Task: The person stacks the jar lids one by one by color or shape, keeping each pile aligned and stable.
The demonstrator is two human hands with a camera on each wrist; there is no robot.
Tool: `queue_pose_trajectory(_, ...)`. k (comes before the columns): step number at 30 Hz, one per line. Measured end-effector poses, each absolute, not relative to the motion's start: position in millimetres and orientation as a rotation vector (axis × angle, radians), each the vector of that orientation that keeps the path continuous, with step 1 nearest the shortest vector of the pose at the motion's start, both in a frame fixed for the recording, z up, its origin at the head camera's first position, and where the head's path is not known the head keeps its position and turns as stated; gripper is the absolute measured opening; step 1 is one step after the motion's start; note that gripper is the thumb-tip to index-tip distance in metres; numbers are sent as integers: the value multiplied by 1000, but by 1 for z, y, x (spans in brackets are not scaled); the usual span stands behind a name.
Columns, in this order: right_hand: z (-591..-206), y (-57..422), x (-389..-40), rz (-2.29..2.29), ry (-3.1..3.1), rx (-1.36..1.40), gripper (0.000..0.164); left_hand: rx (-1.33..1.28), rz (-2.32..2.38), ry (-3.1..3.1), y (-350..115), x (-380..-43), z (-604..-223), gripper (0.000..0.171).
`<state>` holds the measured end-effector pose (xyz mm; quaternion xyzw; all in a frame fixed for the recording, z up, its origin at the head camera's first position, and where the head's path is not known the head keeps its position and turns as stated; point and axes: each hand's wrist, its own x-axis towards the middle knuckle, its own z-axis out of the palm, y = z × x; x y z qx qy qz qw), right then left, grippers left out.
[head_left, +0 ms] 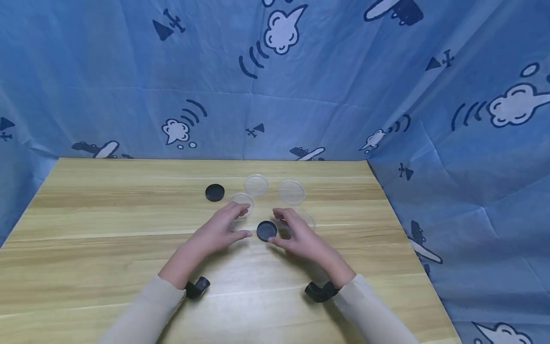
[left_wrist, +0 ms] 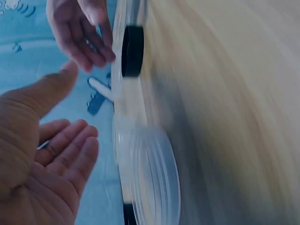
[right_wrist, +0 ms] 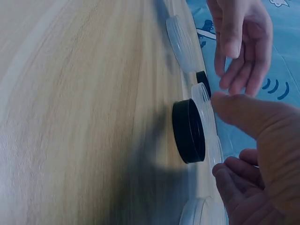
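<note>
A black round lid [head_left: 267, 231], hollow side up, lies on the table between the two hands. My left hand [head_left: 223, 227] hovers to its left, fingers loosely bent and thumb apart, holding nothing. On the other side is my right hand [head_left: 298, 233], its thumb close to the lid's rim in the head view; the right wrist view shows that thumb [right_wrist: 248, 112] apart from the black lid [right_wrist: 188, 131]. A clear round lid [head_left: 240, 198] is partly hidden by the left fingers. Another clear lid [head_left: 307, 218] lies partly behind the right hand.
Two more clear round lids, one [head_left: 256, 185] in the middle and one [head_left: 291, 192] to its right, lie farther back. A second black lid [head_left: 215, 192] is at the left. Blue printed cloth [head_left: 223, 124] hangs behind the wooden table [head_left: 107, 215] and along its right side.
</note>
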<state>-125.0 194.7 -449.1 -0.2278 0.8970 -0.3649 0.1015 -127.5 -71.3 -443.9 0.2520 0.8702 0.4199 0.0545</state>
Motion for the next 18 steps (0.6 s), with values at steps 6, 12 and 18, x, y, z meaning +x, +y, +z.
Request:
queue_pose_trajectory(6, -452, 192, -124, -954, 2697, -675, 76, 805, 1209, 2608, -47, -126, -448, 68)
queue_pose_trajectory(12, -456, 189, -123, -853, 2721, -691, 75, 756, 1136, 2624, -30, -125, -455, 70)
queue_pose_trajectory(18, -457, 186, -121, -816, 2744, -710, 68, 714, 1117, 2644, -24, -124, -463, 68)
